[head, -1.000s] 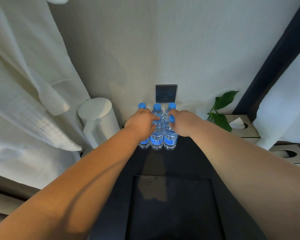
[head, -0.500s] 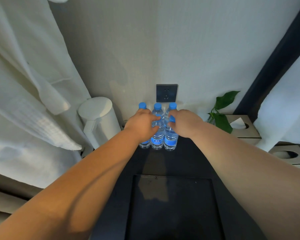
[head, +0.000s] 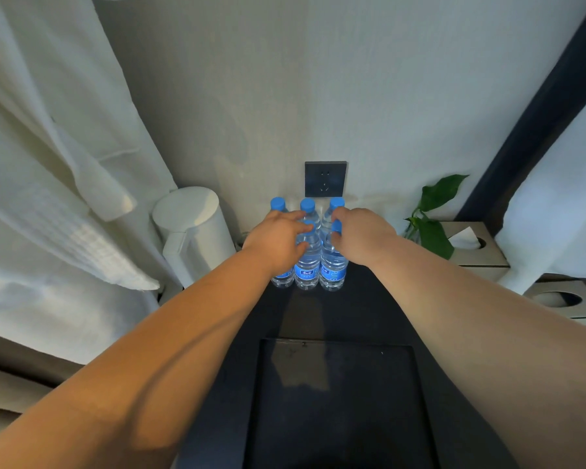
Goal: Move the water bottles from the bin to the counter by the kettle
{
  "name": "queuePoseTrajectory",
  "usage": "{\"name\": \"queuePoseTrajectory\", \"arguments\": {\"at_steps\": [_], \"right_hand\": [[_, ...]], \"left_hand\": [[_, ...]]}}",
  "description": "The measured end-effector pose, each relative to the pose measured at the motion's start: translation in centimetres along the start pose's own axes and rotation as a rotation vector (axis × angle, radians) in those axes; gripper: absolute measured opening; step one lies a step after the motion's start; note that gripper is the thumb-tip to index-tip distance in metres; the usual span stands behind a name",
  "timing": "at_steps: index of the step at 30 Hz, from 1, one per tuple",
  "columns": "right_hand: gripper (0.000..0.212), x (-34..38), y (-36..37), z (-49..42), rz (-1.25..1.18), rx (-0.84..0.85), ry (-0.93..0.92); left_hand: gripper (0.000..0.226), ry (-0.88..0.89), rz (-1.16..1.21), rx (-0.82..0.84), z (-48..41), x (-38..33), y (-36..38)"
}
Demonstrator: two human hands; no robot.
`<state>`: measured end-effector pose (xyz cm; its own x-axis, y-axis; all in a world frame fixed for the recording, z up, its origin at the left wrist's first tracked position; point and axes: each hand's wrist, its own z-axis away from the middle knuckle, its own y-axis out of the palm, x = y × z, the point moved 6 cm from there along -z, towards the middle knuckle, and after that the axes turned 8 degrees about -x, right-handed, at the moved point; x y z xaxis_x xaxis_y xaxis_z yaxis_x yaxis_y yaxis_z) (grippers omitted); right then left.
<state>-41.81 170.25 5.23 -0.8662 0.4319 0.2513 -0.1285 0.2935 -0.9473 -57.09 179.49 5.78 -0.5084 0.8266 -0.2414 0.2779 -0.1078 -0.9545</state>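
Water bottles (head: 308, 265) stand upright on the dark counter (head: 369, 309), long axes vertical, blue caps up, clustered against the wall right of the white kettle (head: 197, 238). Left hand (head: 278, 240) has fingers curled loosely around the front-middle bottle's neck. Right hand (head: 359, 233) wraps the front-right bottle's cap end. Dark bin (head: 335, 401) sits nearer the camera.

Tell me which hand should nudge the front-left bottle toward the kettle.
Left. The left hand already covers the front-left bottle, on the kettle side. The right hand is at the right-hand bottles and would have to cross over.
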Motion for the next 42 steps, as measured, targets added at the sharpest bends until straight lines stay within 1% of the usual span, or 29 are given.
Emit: {"name": "queuePoseTrajectory", "arguments": {"at_steps": [3,4,7,9,16,23,30,35,39,42], "right_hand": [[0.051,0.0,0.0,-0.1,0.091,-0.007,0.027],[0.049,-0.1,0.1,-0.1,0.099,0.002,0.037],[0.038,-0.1,0.3,-0.2,0.06,0.012,0.049],[0.035,-0.1,0.5,-0.1,0.034,0.02,0.044],[0.042,0.0,0.5,0.0,-0.006,0.026,-0.016],[0.037,-0.1,0.8,0.4,-0.003,0.034,-0.034],[0.048,0.1,0.5,1.1,-0.028,0.029,-0.01],[0.066,-0.4,0.2,2.7,-0.047,0.065,0.069],[0.067,-1.5,0.0,4.0,-0.04,0.096,0.09],[0.066,-2.5,-0.4,4.5,-0.038,0.087,0.093]], "left_hand": [[0.043,-0.004,-0.014,0.008,-0.1,-0.1,0.1],[0.043,-0.004,-0.017,0.008,-0.1,-0.1,0.1],[0.042,-0.008,-0.015,0.002,-0.1,-0.1,0.0],[0.042,-0.008,-0.018,-0.002,0.0,-0.1,-0.1],[0.047,-0.022,-0.003,0.011,0.4,-0.2,-0.2],[0.049,-0.018,-0.013,0.015,0.6,-0.3,-0.5],[0.051,-0.015,-0.001,0.015,0.7,-0.2,-0.3],[0.055,0.053,-0.083,0.009,1.1,-0.5,-0.3],[0.064,0.076,-0.153,0.03,1.8,-0.7,-0.3],[0.072,0.076,-0.205,0.034,2.3,-1.0,-0.1]]}}
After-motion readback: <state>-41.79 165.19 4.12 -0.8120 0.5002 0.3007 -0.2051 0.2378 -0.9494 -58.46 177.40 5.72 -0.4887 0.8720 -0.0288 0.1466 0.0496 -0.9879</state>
